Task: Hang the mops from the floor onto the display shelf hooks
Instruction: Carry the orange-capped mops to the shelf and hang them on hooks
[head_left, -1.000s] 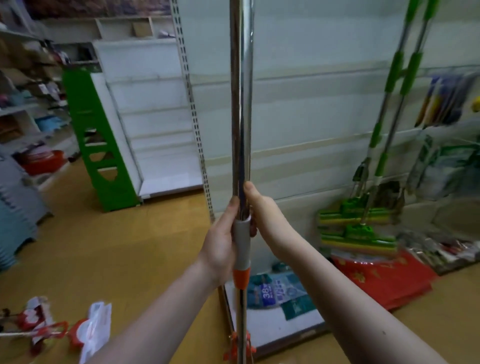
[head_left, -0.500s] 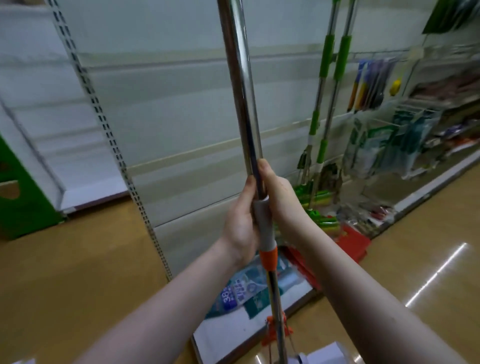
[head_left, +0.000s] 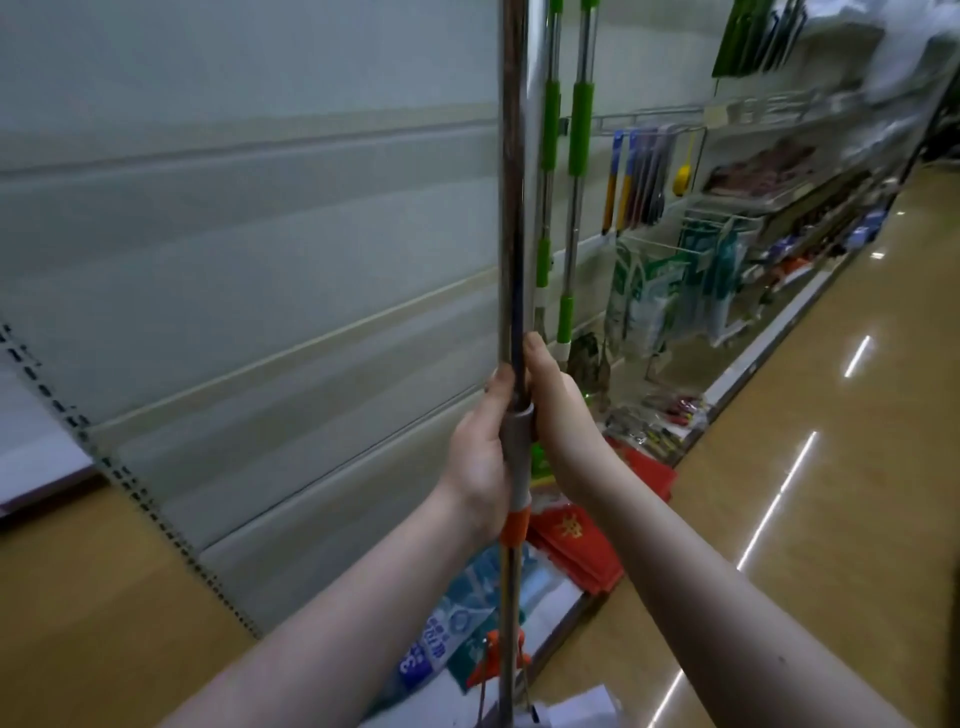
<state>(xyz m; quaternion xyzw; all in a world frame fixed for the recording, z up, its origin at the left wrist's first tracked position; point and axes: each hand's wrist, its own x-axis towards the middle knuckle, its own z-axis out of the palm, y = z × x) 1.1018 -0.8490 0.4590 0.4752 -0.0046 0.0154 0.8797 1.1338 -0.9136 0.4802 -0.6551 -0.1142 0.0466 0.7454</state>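
Observation:
I hold a mop upright by its shiny metal pole, which has a grey sleeve and an orange collar. My left hand and my right hand both grip the pole around the grey sleeve, facing each other. The pole's top runs out of view above; its orange lower fitting shows near the floor. Just right of it, two green-handled mops hang against the pale display shelf panel. No hook is visible.
The shelf's base ledge holds blue packets and red packets. Hanging brushes and bagged goods fill the shelving to the right. Tan floor stretches along the aisle on the right.
My view has swung right along the aisle and closer to the shelf; the green mops now sit right behind the pole. Both hands keep the same grip on the pole.

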